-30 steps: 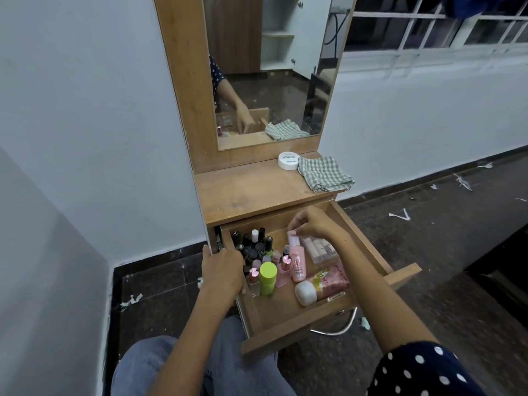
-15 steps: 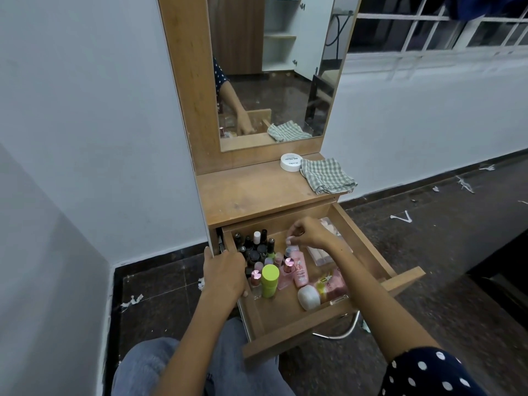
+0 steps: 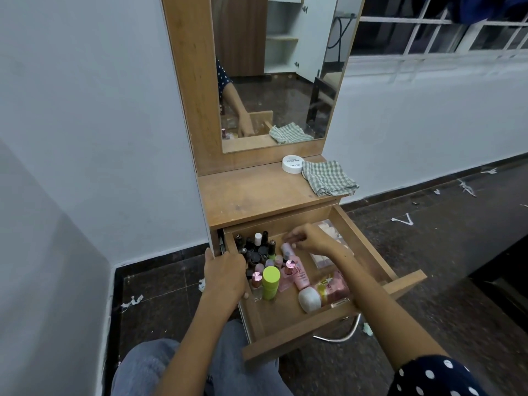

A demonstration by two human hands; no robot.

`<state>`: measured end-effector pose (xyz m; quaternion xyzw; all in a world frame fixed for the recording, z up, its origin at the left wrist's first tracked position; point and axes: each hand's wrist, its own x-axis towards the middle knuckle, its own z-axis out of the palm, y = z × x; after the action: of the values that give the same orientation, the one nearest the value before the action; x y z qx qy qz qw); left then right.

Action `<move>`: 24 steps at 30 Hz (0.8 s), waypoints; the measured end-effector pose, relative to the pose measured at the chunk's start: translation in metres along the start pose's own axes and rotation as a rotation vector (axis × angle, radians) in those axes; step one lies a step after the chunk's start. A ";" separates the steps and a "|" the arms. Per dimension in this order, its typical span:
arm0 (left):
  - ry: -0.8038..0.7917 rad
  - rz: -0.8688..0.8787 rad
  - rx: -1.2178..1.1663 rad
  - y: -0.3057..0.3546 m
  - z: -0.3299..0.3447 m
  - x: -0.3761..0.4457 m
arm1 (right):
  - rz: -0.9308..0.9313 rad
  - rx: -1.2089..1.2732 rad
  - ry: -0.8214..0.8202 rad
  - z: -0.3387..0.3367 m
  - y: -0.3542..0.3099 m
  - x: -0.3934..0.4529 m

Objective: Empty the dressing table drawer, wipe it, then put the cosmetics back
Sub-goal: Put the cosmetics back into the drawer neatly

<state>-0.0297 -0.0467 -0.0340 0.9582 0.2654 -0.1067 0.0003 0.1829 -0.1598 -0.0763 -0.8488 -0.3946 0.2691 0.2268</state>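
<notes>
The wooden drawer [image 3: 300, 335] is pulled out of the dressing table and holds cosmetics. Several small nail polish bottles [image 3: 257, 247] stand at its back left, and a green-capped bottle [image 3: 271, 281] stands in front of them. A pink bottle [image 3: 301, 278] lies in the middle, with a white-capped pink tube [image 3: 323, 292] near the front. My left hand [image 3: 225, 272] grips the drawer's left wall. My right hand [image 3: 308, 240] hovers over the pink bottle's top end, fingers pinched together. Motion blur hides whether they hold anything.
A clear box [image 3: 324, 260] lies partly under my right forearm in the drawer. On the tabletop [image 3: 251, 195] sit a white jar [image 3: 292, 164] and a checked cloth [image 3: 328, 178], below the mirror [image 3: 274, 67]. A white wall is close on the left. Paper scraps lie on the dark floor.
My right hand has shifted a little left and back from the pink bottle's neck toward its top end. My left hand stays on the drawer wall.
</notes>
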 end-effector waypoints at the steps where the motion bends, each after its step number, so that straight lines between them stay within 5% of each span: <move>1: -0.005 -0.001 0.005 0.000 0.000 0.000 | -0.013 -0.019 -0.009 0.001 -0.001 -0.001; 12: -0.031 0.013 0.026 0.000 -0.004 -0.001 | -0.006 -0.059 0.122 -0.005 0.000 -0.017; 19: -0.028 0.024 0.010 -0.002 -0.003 -0.003 | 0.177 -0.183 0.120 0.020 0.006 -0.032; 24: 0.249 0.035 -0.061 0.001 -0.022 -0.005 | 0.229 -0.170 0.138 0.023 0.006 -0.036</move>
<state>-0.0290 -0.0490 -0.0110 0.9681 0.2499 0.0211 -0.0016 0.1519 -0.1882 -0.0877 -0.9208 -0.3002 0.1998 0.1486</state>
